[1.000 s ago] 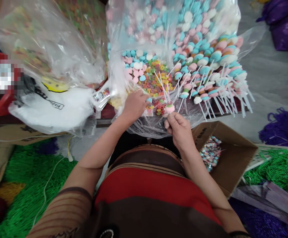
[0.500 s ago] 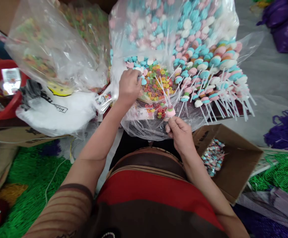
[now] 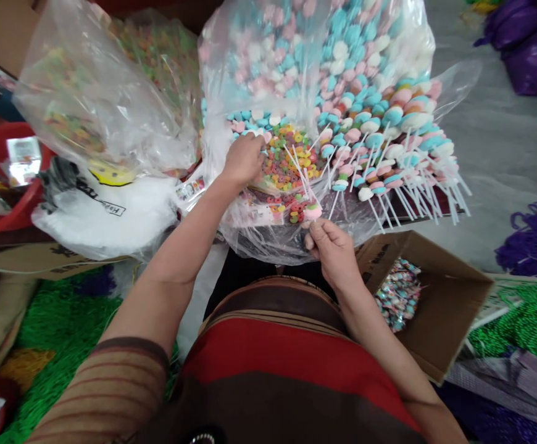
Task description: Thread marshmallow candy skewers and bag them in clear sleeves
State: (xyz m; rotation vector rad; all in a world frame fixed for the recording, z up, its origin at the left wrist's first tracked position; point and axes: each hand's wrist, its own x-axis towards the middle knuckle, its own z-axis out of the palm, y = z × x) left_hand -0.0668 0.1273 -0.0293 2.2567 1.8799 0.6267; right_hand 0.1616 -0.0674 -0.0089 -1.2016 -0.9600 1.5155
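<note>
My left hand [image 3: 245, 159] is closed, its fingertips down at the left edge of a pile of small ring candies [image 3: 289, 157]. Whatever those fingers may pinch is hidden. Blue, white and pink button-shaped candies [image 3: 250, 117] lie just beyond them. In my right hand [image 3: 336, 246], thumb and fingers pinch a candy skewer, with a pink button candy [image 3: 312, 213] showing above the fingertips. White sticks [image 3: 299, 165] stand or lie over the rings. To the right are many finished-looking candy skewers [image 3: 389, 148] with their white sticks pointing toward me.
A clear bag of button candies [image 3: 273, 55] spreads at the back. Another bag holds ring candies [image 3: 74, 117]. White plastic bags [image 3: 106, 219] and a red basin [image 3: 4, 216] lie left. A cardboard box [image 3: 453, 296] with wrapped candies [image 3: 400, 293] sits below right.
My left hand has shifted slightly down and toward the ring candies; the blue and white candies by its fingertips are now covered. My right hand keeps its pinch, nearly still.
</note>
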